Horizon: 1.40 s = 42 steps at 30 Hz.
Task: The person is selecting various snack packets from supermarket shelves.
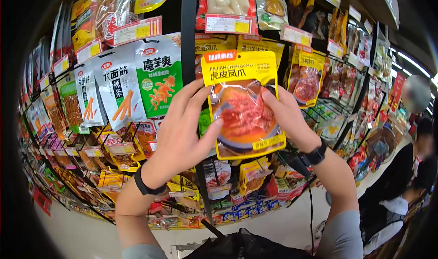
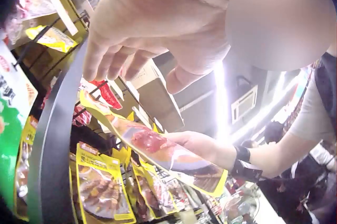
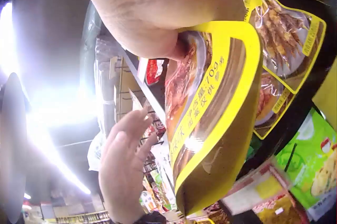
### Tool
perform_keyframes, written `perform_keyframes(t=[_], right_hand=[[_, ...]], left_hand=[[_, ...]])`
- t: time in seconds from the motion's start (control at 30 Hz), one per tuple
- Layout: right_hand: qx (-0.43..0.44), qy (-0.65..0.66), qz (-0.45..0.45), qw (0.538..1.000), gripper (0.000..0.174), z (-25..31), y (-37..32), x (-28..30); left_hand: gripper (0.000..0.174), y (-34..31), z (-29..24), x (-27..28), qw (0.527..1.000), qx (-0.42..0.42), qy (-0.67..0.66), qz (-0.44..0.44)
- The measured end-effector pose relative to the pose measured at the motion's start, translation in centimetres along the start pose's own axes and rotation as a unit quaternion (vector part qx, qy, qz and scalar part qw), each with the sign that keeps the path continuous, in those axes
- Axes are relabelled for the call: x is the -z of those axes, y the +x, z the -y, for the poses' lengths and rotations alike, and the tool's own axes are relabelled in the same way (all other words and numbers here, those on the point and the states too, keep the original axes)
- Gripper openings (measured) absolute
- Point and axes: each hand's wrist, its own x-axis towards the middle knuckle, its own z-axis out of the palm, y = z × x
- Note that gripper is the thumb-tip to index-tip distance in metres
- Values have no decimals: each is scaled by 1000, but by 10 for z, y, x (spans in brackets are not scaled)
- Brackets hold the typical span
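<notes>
A yellow snack packet [image 1: 246,108] with a clear window over reddish food is held up in front of the shelves. My right hand [image 1: 294,122] pinches its right edge, thumb lying across the front. In the right wrist view the thumb of that hand [image 3: 168,3] presses on the packet [image 3: 210,87], whose lower edge bows outward. My left hand [image 1: 182,129] is beside the packet's left edge, its thumb overlapping the front in the head view. Seen from the left wrist, that hand [image 2: 158,29] has its fingers loosely extended, with a gap between them and the packet [image 2: 158,148].
Hanging snack bags fill the racks, among them a green and white bag [image 1: 159,78] on the left and a yellow packet [image 1: 306,76] on the right. A dark upright post [image 1: 189,21] divides the shelves. Another person [image 1: 392,190] is at the far right.
</notes>
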Motion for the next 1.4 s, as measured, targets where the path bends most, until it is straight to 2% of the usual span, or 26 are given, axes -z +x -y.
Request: perform_keyframes(t=[0.03, 0.13, 0.2, 0.4, 0.43, 0.53, 0.67, 0.83, 0.93, 0.97, 1.07, 1.2, 1.33, 1.37, 1.4], right_hand=[[-1, -42, 6, 999, 33, -6, 14, 4], [81, -10, 1, 997, 32, -14, 47, -1], [98, 11, 1, 995, 32, -15, 61, -1], [128, 30, 18, 991, 31, -18, 77, 5], [157, -25, 23, 987, 30, -17, 74, 8], [112, 30, 50, 992, 29, -13, 70, 15], [101, 64, 91, 989, 29, -16, 78, 21], [170, 31, 78, 982, 31, -22, 75, 28], [154, -4, 104, 983, 31, -16, 83, 36], [172, 13, 101, 980, 31, -24, 91, 34], [155, -22, 128, 979, 30, -5, 89, 44], [158, -23, 149, 976, 30, -11, 93, 49], [109, -16, 148, 983, 31, -16, 100, 46], [108, 20, 146, 983, 31, -25, 102, 41], [116, -7, 130, 985, 31, -36, 106, 37]], left_hand=[[52, 12, 3, -4, 999, -18, 27, 1], [54, 49, 14, -24, 990, -66, 122, 0], [54, 69, 23, -34, 979, -97, 180, -16], [53, 98, 25, -54, 963, -113, 240, -52], [53, 100, 22, -53, 962, -110, 247, -48], [54, 107, 19, -52, 955, -119, 266, -54], [52, 116, 8, -48, 949, -109, 293, -44], [50, 113, -1, -50, 941, -93, 324, -22], [50, 116, -3, -48, 939, -79, 333, -11], [50, 117, -3, -47, 939, -75, 335, -5], [50, 118, -4, -47, 940, -56, 337, 6], [49, 114, 0, -49, 934, -79, 347, 7], [51, 121, 10, -56, 939, -71, 336, 8], [52, 121, 19, -64, 941, -64, 331, 15], [53, 120, 29, -70, 943, -51, 329, 22]])
